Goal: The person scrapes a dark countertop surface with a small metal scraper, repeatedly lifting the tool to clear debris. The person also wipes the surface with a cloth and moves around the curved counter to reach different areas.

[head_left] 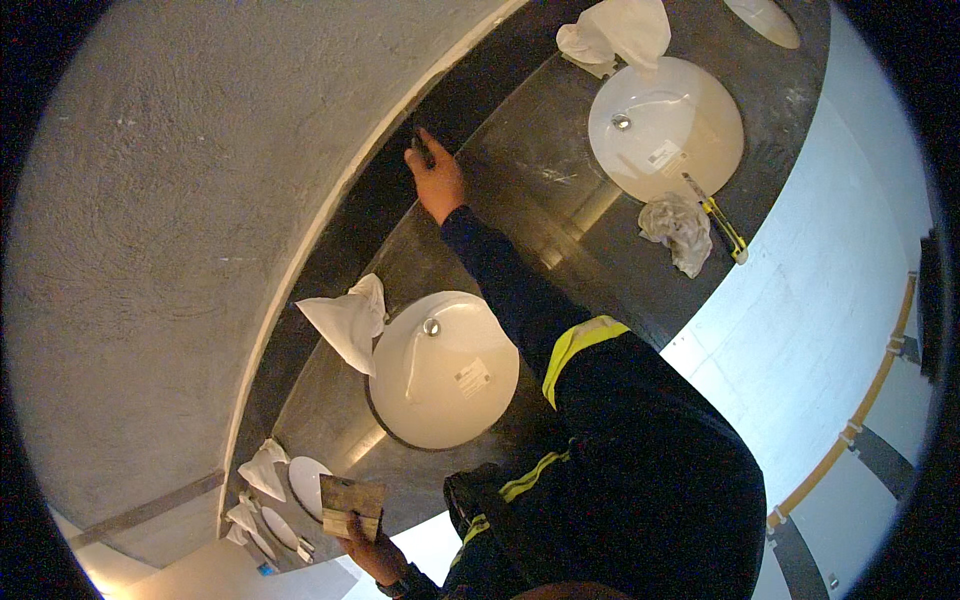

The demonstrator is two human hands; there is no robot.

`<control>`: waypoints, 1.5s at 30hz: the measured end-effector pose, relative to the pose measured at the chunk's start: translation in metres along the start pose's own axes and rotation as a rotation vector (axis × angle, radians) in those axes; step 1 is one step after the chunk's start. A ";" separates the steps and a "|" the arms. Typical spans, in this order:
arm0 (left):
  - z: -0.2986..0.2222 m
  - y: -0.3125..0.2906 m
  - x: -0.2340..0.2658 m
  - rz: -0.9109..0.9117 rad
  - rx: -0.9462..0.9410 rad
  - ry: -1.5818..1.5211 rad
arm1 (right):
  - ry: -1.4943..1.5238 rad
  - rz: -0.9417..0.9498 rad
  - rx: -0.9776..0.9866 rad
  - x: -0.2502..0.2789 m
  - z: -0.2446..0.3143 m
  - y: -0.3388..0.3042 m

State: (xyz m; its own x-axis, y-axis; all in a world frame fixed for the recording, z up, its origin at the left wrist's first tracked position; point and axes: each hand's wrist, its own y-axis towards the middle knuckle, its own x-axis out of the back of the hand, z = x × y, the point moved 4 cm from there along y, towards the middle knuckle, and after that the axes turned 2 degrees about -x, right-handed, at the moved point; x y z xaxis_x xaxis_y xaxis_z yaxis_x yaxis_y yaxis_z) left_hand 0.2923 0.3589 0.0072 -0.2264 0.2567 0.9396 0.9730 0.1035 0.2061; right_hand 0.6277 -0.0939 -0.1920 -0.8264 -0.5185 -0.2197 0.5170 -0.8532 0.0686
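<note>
One flat plate (350, 500) gripped by left hand (370, 551) | right hand (438, 185) at dark backsplash (370, 212), grip unclear

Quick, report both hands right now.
Left hand: closed, holding a flat square piece.
Right hand: cannot tell whether it is open or gripping something small.

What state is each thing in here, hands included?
Left hand: closed on the flat plate.
Flat plate: held by one edge.
Right hand: at the dark strip by the wall; grip unclear.
Nearer basin: set in the counter, label inside.
Farther basin: same.
White wrapping: bunched beside nearer basin.
Crumpled plastic: lying by farther basin.
Yellow tool: lying down, thin end over farther basin.
</note>
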 end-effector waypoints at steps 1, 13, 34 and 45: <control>0.004 0.000 0.000 -0.018 0.046 -0.092 | -0.047 0.008 0.003 -0.006 -0.001 0.001; 0.007 -0.001 -0.006 -0.080 0.156 -0.383 | -0.691 0.259 0.220 0.069 0.030 0.026; 0.007 -0.006 0.001 -0.102 0.246 -0.620 | 0.178 0.311 -0.689 0.048 -0.135 0.030; 0.010 -0.004 -0.002 -0.061 0.139 -0.434 | 0.430 0.389 -0.687 0.037 -0.079 0.031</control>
State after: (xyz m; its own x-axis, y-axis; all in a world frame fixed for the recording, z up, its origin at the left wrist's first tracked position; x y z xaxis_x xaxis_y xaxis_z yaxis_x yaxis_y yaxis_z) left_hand 0.2885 0.3673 0.0016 -0.3093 0.6215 0.7197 0.9490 0.2510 0.1911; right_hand 0.6304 -0.1350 -0.2751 -0.4815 -0.5797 -0.6573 0.8764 -0.3284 -0.3523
